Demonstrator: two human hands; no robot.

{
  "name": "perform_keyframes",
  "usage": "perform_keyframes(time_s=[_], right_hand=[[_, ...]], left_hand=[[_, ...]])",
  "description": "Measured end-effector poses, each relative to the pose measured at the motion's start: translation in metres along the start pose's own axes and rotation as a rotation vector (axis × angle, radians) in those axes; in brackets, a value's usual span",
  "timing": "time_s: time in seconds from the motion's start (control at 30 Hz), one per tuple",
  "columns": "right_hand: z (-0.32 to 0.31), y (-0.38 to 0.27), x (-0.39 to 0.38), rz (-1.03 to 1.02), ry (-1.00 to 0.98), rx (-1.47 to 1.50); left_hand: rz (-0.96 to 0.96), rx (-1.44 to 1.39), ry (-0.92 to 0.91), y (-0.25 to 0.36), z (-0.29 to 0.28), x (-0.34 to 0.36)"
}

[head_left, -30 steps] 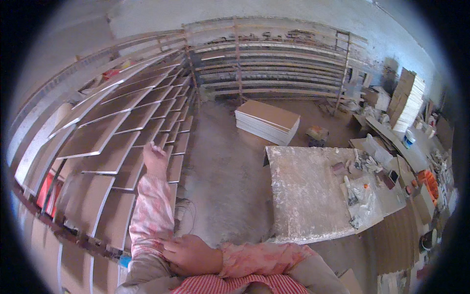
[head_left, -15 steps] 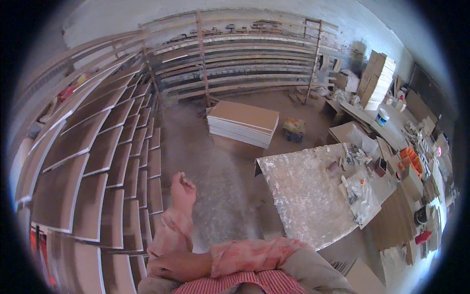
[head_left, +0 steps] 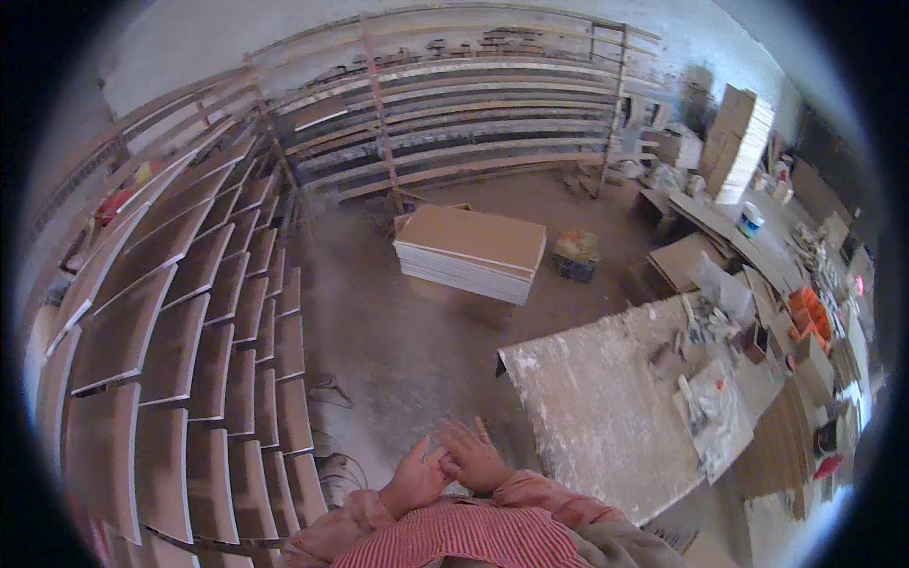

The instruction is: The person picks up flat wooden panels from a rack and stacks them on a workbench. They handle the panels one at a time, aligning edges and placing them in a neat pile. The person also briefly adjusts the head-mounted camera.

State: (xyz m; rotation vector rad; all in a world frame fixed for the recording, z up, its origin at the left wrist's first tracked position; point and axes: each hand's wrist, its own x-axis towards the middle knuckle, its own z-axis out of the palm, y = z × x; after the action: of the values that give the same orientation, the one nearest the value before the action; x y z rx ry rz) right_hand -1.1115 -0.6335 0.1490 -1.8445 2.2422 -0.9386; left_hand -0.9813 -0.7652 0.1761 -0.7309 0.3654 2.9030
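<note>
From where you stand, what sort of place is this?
Probably a panel workshop, though I can't be sure: tiers of overlapping boards line the left, a neat board stack sits mid-floor, and a smeared, cluttered worktable stands to the right.

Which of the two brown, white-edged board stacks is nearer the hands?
The low, wide board stack; the tall, narrow board stack stands farther off, near the wall.

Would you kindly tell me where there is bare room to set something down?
The left part of the table is bare, up to the crumpled plastic. Floor lies open between the racked boards, the board stack and the table. The table's right end is crowded.
</note>
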Motion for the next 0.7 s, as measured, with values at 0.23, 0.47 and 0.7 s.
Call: perform_keyframes(time_s=[0.23,0.47,0.7], right_hand=[[-0.002,0.161,0.007,0.377,-0.142,-0.307],[-0.002,0.205,-0.004,0.56,0.19,-0.417],[0.0,0.172,0.038,0.465,0.186,-0.46]], left_hand=[[0.315,0.403,0.212,0.058,0.036,0.021],[0.768,0.665,0.493,0.077,-0.014,0.001],[1.25,0.416,0.871,0.105,-0.032,-0.109]])
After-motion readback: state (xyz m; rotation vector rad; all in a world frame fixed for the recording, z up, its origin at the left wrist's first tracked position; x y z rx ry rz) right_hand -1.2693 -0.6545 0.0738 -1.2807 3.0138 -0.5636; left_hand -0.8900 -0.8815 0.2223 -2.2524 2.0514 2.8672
